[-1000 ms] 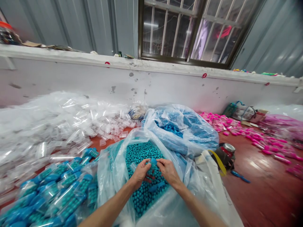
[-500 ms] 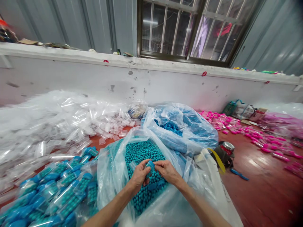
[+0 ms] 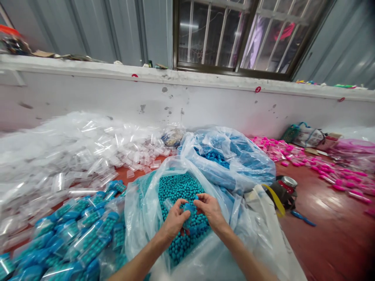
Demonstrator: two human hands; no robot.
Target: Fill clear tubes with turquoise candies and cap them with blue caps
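Note:
My left hand (image 3: 175, 219) is closed around a small clear plastic jar with a blue top (image 3: 189, 209), held tilted above the beads. Close beside it, my right hand (image 3: 212, 210) pinches a small blue piece (image 3: 196, 198) between thumb and forefinger; its kind is too small to make out. The two hands are apart. Below them lie many round teal beads (image 3: 178, 185) in an open clear plastic bag (image 3: 140, 218). A clear tube (image 3: 168, 203) and some blue pieces lie among the beads, partly hidden by my hands.
Filled jars with blue caps (image 3: 88, 230) are piled on the left. Empty clear tubes (image 3: 82, 144) form a heap behind them. Another bag with blue pieces (image 3: 234, 156) stands behind the beads. Pink items (image 3: 310, 164), a metal-lidded jar (image 3: 288, 182) and a blue tool (image 3: 303, 218) lie on the right.
My right hand has come away from the jar's top, up and to the right, and a small blue piece shows in its fingers. My left hand keeps the jar. The view has shifted slightly.

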